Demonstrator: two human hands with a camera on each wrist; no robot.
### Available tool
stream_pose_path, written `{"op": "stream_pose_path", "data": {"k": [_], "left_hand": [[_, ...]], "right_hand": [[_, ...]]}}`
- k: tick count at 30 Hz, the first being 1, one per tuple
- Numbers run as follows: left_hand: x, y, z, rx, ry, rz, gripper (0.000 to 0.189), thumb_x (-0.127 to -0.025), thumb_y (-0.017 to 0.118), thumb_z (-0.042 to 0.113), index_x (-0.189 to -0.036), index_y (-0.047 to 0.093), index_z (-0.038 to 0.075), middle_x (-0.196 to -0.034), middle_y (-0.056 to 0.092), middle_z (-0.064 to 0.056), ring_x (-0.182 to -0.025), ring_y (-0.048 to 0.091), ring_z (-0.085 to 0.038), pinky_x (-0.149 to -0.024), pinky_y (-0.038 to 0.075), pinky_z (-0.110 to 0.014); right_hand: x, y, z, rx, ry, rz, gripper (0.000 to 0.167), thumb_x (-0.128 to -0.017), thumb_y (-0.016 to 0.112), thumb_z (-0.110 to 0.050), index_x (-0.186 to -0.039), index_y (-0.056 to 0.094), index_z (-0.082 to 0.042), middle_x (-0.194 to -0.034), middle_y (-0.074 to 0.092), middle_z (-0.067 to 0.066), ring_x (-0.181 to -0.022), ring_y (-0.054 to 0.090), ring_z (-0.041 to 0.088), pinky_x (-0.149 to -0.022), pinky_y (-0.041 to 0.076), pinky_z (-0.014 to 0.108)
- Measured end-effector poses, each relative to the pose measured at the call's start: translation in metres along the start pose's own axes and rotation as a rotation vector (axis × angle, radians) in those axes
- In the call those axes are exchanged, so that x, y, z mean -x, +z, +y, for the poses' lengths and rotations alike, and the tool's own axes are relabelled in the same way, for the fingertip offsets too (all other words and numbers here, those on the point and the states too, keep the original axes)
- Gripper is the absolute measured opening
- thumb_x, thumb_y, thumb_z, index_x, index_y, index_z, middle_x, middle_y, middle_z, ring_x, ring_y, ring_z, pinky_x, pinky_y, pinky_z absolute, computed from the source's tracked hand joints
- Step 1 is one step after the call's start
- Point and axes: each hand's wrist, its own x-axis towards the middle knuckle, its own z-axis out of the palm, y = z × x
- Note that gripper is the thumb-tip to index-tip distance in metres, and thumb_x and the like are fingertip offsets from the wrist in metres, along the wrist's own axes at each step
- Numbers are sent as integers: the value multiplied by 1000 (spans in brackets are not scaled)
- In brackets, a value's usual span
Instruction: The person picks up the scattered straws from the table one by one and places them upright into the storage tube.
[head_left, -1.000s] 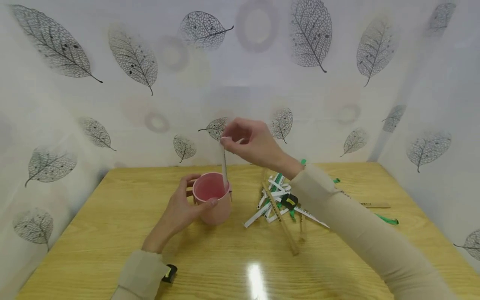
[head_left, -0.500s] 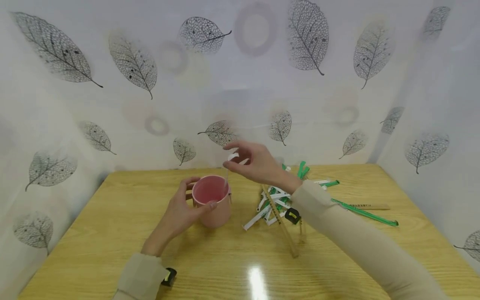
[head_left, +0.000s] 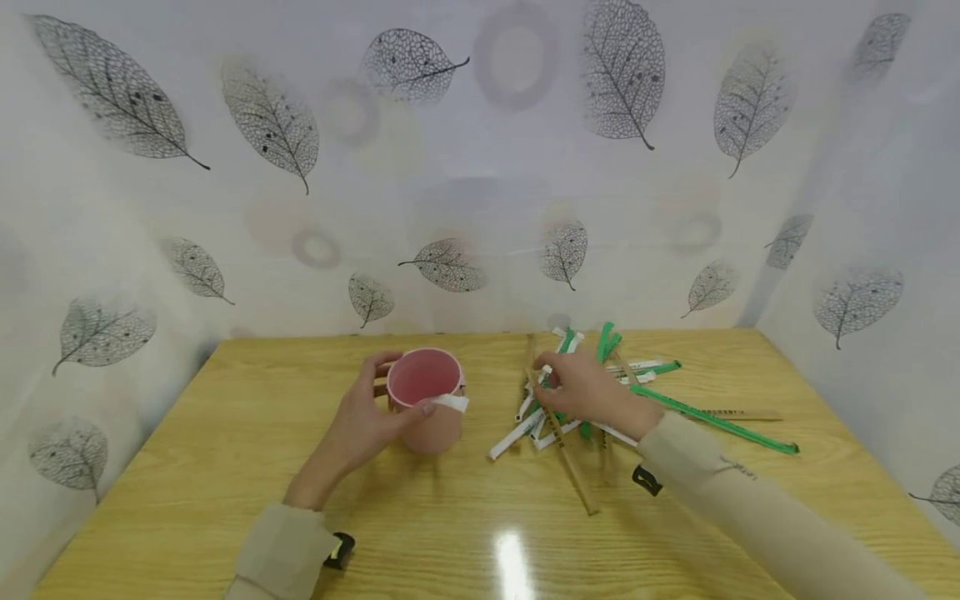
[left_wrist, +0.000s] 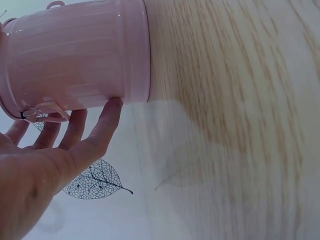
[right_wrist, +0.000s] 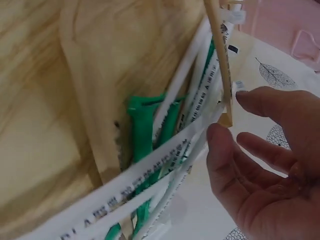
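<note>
My left hand [head_left: 352, 425] holds a small pink bucket [head_left: 429, 432] by its side, fingers behind and thumb at the front rim. In the left wrist view, fingertips touch the bucket wall [left_wrist: 75, 55] near its small handle. A white wrapper end [head_left: 452, 403] sticks out over the front rim beside my thumb. My right hand [head_left: 581, 387] is over a pile of long, thin, printed paper-wrapped sticks or straws. In the right wrist view, my thumb and index finger stand apart around the end of a brown wrapper [right_wrist: 221, 55], with white wrappers [right_wrist: 115, 195] and green wrappers [right_wrist: 142, 135] close by.
A long green wrapper [head_left: 716, 421] and a brown one [head_left: 742, 414] lie right of the pile. Another brown wrapper [head_left: 576, 479] points toward me. The wooden table [head_left: 225, 467] meets a leaf-patterned cloth [head_left: 480, 200] at the back.
My right hand let go of a white wrapped stick at the bucket and moved right and down to the pile. The left hand kept its hold on the bucket.
</note>
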Motion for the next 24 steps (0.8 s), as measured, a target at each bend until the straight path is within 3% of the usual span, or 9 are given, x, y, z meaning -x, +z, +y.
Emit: {"op": "stream_pose_path", "data": {"k": [5,11,15,19,24], "left_hand": [[-1,1,-1,4,-6,-1,86,-83,84,44,-150,36,21,-144,52,-10,-130,56,-36,-98,55,-47],[0,0,0,1,1,2,85,-84,84,43,-150,36,20,-144,52,-11,-130,56,-37,-98,56,-47],[-1,0,0,0,-1,-3,84,-84,83,43,-150,36,21,-144,52,-11,-129,57,-37,-98,56,-47],[0,0,-1,9,2,-13,82,-86,82,43,-150,36,21,-145,52,-12,-128,57,-38,-97,57,-48],[1,-1,0,13,8,-6,82,-85,83,41,-150,37,20,-145,53,-13,-129,56,-38,-96,57,-48]], "right_hand": [[-1,13,2,-37,28,8,41,-96,70,-13,-132,60,3,-80,71,3,-54,58,6,-54,51,25],[-6,19,-5,8,-26,62,41,-94,73,-19,-128,63,2,-88,73,8,-61,60,6,-56,51,24],[-9,22,-9,23,-62,51,41,-92,74,-15,-127,63,3,-93,75,13,-61,62,6,-56,53,22],[-11,23,-9,14,-82,39,37,-90,72,-4,-126,64,4,-92,76,15,-66,67,9,-59,55,22],[-12,13,-8,-12,-99,92,35,-91,69,-1,-125,67,1,-92,76,11,-66,68,9,-57,54,22]]}}
